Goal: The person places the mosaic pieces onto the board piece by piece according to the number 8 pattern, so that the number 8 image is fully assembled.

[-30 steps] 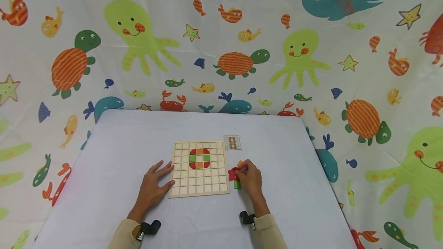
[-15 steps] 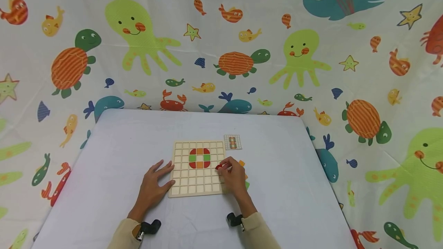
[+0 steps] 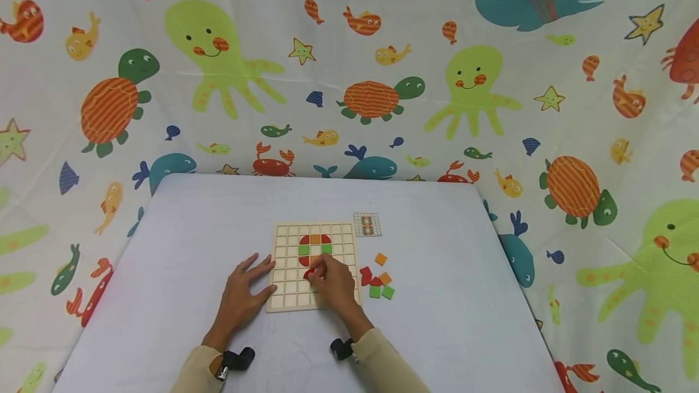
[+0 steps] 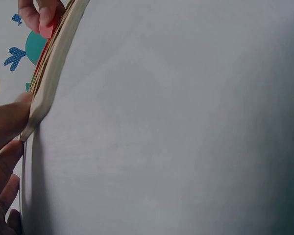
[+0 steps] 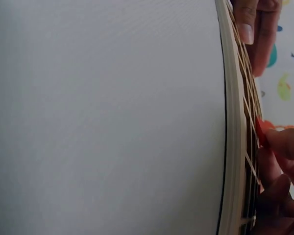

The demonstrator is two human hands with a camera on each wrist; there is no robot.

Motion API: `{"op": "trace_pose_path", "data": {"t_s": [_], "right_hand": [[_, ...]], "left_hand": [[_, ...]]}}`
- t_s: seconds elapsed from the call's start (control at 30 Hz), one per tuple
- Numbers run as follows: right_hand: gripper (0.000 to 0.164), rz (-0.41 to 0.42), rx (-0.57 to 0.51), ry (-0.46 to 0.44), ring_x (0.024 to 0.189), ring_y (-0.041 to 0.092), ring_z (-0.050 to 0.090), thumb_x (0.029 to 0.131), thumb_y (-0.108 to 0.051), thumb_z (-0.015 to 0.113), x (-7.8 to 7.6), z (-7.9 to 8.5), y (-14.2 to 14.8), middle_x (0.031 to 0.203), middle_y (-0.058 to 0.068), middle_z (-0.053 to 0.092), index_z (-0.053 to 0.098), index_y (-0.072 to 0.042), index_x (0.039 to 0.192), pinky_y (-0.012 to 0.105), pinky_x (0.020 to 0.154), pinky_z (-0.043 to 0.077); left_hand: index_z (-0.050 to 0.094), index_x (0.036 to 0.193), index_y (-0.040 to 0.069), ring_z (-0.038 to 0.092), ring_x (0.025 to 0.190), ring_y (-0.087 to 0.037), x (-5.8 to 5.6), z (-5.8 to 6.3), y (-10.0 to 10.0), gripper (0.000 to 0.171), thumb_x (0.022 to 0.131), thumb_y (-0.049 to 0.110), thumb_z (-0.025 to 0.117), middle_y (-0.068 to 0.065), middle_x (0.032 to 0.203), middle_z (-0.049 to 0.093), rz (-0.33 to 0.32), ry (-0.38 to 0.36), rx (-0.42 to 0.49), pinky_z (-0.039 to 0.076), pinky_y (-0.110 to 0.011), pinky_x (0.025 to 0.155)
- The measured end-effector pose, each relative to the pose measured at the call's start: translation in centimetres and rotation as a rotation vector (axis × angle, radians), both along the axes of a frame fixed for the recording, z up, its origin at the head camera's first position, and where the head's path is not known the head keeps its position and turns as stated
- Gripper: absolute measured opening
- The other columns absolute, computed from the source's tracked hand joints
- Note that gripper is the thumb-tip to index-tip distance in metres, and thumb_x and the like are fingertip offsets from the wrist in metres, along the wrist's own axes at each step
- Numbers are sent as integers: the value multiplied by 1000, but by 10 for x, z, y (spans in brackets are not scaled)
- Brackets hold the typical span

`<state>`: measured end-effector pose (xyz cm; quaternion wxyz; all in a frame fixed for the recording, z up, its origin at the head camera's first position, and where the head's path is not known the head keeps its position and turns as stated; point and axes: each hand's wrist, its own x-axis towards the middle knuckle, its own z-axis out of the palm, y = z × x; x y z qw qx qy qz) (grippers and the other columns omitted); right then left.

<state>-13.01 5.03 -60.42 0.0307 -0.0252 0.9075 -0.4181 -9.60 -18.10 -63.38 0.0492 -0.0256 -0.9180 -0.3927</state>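
A wooden grid board (image 3: 286, 303) lies on the white table, with red, orange and green tiles forming a ring in its upper middle cells. My right hand (image 3: 335, 287) pinches a red tile (image 3: 309, 274) between thumb and fingers, low over the cells just below the ring. In the right wrist view the red tile (image 5: 262, 131) shows at the fingertips, close over the grid. The hand and wrist cover the lower right of the board. My left hand (image 3: 242, 294) rests at the board's left edge, fingers spread, thumb and fingertips touching the rim.
Right of the board lie loose tiles: orange (image 3: 380, 258), red (image 3: 366, 275) and green (image 3: 388, 292), several in all. A small card (image 3: 367, 224) printed with a coloured grid pattern sits by the board's upper right corner. A sea-animal curtain (image 3: 404, 156) hangs behind the table.
My right hand has taken a red tile from the loose pile and carried it left across the board to below the ring. The left hand has stayed at the board's edge.
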Motion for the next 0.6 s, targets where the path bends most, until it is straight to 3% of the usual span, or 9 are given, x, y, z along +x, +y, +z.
{"op": "trace_pose_path", "data": {"t_s": [0.3,0.6], "right_hand": [[16,-8,67,29,65,1,49,91,-21,84,-2,-1,-12,73,-14,58,73,-23,102,23,57,38],[19,15,29,-12,70,4,52,89,-19,86,-2,3,-9,77,-11,63,71,-21,101,25,61,39]], "left_hand": [[67,144,11,40,154,-46,1,-1,0,60,87,15,86,-11,155,61,-3,21,-11,31,-74,120],[67,144,11,39,154,-46,1,-1,0,60,87,15,86,-11,156,60,-2,17,-6,31,-75,120]]}}
